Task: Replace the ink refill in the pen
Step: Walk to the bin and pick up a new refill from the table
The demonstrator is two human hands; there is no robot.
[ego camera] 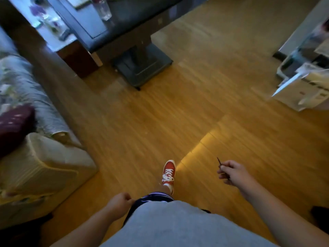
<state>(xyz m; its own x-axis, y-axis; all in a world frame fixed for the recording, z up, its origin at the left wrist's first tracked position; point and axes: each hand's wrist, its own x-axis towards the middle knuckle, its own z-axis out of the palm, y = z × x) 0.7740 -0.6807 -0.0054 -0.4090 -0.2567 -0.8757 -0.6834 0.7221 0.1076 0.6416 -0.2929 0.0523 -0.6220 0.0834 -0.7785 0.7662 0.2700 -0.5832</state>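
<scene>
I am standing on a wooden floor, and the picture is blurred by motion. My right hand point(233, 172) is out to the right at hip height, fingers closed around a thin dark stick, which looks like an ink refill point(219, 161); its tip pokes up past my fingers. My left hand point(121, 202) hangs by my left hip with the fingers curled shut, and nothing shows in it. No pen body is in sight.
A dark table on a pedestal base point(142, 68) stands ahead, with a glass vase point(104, 8) on top. A sofa point(35, 157) with cushions fills the left side. White boxes and papers point(306, 86) sit at the right. My red shoe point(168, 173) is stepping forward.
</scene>
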